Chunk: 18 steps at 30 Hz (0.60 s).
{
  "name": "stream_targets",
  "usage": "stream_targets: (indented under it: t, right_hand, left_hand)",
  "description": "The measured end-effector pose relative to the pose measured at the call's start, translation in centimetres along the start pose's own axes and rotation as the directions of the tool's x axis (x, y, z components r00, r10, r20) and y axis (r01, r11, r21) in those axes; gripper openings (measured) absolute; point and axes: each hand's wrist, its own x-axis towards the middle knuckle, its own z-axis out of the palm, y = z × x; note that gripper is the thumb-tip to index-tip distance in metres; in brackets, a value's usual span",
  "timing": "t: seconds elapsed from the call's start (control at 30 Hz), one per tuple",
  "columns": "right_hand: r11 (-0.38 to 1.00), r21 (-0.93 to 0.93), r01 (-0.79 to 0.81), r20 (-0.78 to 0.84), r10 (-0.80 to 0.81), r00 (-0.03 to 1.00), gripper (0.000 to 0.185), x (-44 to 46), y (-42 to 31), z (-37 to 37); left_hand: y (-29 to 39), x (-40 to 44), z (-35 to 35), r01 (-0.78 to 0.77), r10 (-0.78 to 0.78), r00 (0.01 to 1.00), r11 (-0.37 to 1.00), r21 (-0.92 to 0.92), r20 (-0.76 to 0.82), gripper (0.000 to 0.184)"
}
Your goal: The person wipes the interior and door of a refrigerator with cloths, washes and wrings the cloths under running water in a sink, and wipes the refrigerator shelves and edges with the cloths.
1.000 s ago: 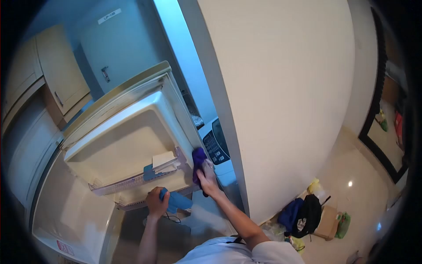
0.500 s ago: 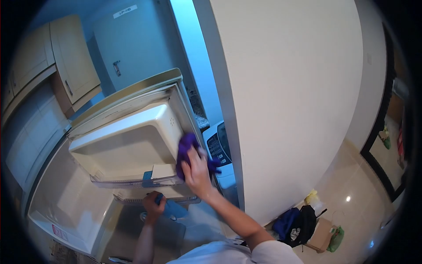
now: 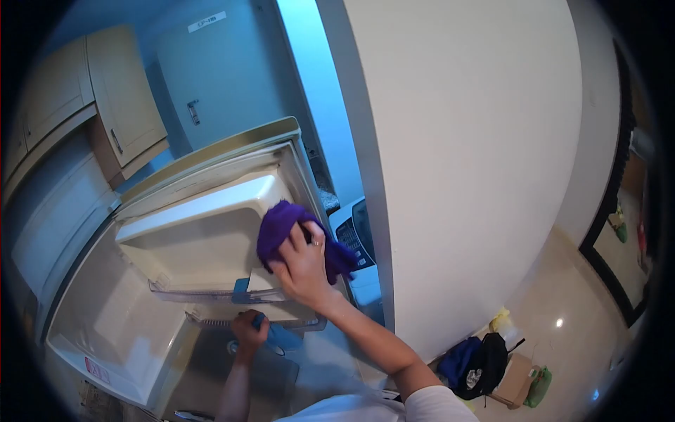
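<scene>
My right hand (image 3: 307, 274) is closed on a purple cloth (image 3: 280, 226). The cloth lies against the right side of the inner panel of an open refrigerator door (image 3: 190, 243), and part of it hangs down past my fingers. Lower down, my left hand (image 3: 247, 330) grips a blue spray bottle (image 3: 285, 340) by its top, just below the clear door shelf (image 3: 200, 295). The bottle is tilted, its body pointing to the right. A blue clip-like piece (image 3: 241, 287) sits on that shelf.
The white refrigerator compartment (image 3: 105, 323) stands open at the left. A wall (image 3: 471, 141) rises close on the right, with a microwave-like appliance (image 3: 355, 235) behind its edge. A black backpack (image 3: 486, 366), a cardboard box (image 3: 515, 380) and a green bag (image 3: 539, 387) lie on the floor.
My right hand and the purple cloth have moved slightly left and inward over the door's panel. My left hand keeps its grip on the bottle. The view has shifted a little.
</scene>
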Motion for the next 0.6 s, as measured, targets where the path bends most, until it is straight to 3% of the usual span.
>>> stream_targets:
  t: [0.1, 0.23, 0.33, 0.37, 0.5, 0.6]
  right_hand:
    - [0.982, -0.106, 0.159, 0.0, -0.159, 0.987, 0.038, 2.0, -0.1, 0.3]
    - [0.969, -0.024, 0.246, -0.137, -0.247, 0.959, 0.046, 7.3, -0.7, -0.5]
    - [0.993, 0.088, 0.074, -0.232, -0.052, 0.971, 0.041, 3.2, 0.6, -0.2]
    - [0.997, -0.021, 0.08, -0.195, -0.082, 0.977, 0.038, 0.2, 1.9, 0.2]
    - [0.997, 0.051, 0.063, -0.15, -0.054, 0.987, 0.032, -3.9, 2.7, -1.1]
    - [0.976, -0.217, 0.013, -0.119, -0.04, 0.992, 0.039, 0.8, 2.2, -2.3]
  left_hand:
    - [0.9, 0.0, -0.6, 0.021, -0.022, 0.999, 0.998, -0.061, -0.028, 0.014]
    - [0.7, -0.4, -0.7, 0.037, -0.037, 0.999, 0.997, -0.064, -0.002, 0.012]
    - [0.7, -0.7, -0.8, -0.005, 0.0, 0.999, 0.996, -0.089, -0.053, 0.011]
    - [0.6, -0.7, -0.9, 0.014, -0.017, 0.999, 0.993, -0.118, -0.029, 0.011]
    - [0.6, -0.6, -1.0, 0.032, -0.032, 0.999, 0.992, -0.12, -0.002, 0.011]
    - [-0.4, -1.2, -0.9, 0.014, -0.014, 1.0, 0.995, -0.095, 0.003, 0.012]
